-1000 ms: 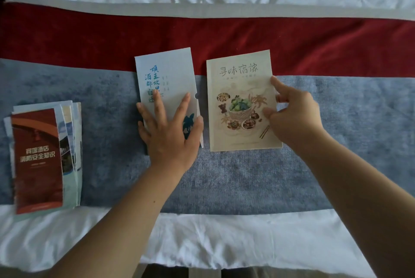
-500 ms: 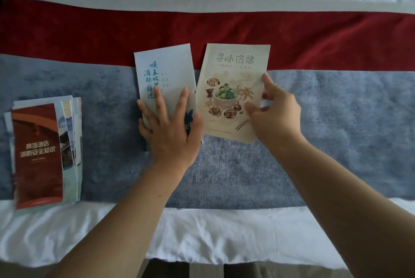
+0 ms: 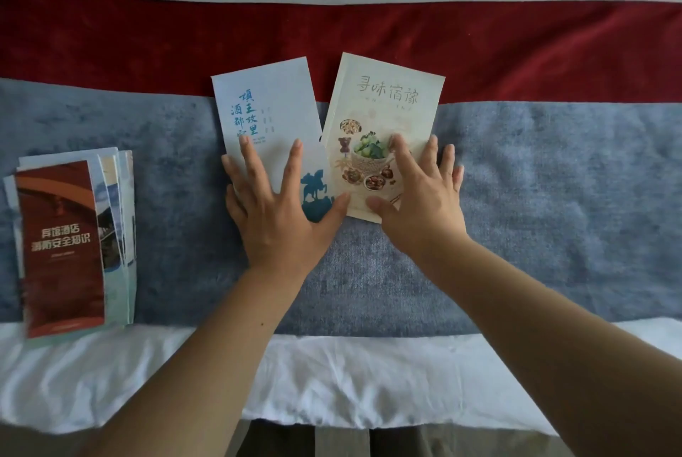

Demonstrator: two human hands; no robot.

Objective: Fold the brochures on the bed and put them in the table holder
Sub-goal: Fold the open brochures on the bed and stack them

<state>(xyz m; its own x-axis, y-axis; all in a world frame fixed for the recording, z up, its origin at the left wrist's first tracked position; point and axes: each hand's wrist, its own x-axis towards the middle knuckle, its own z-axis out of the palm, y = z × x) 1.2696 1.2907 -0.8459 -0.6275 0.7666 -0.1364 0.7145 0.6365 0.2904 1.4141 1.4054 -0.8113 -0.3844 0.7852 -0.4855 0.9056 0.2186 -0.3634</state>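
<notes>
A pale blue brochure (image 3: 269, 106) with blue lettering lies on the bed runner, and my left hand (image 3: 280, 213) rests flat on its lower half with fingers spread. Just to its right lies a cream brochure (image 3: 387, 102) with food pictures, tilted clockwise, its left edge against the blue one. My right hand (image 3: 417, 198) presses flat on its lower part, fingers straight. A stack of folded brochures (image 3: 62, 246), topped by a red one, sits at the left. No table holder is in view.
The grey-blue and red runner (image 3: 553, 168) crosses the white bedding (image 3: 332, 379). The bed's near edge (image 3: 295, 423) runs along the bottom of the view, with my legs below it.
My right hand has pushed the cream brochure left and tilted it against the blue one, then flattened on top of it. My left hand has stayed on the blue brochure.
</notes>
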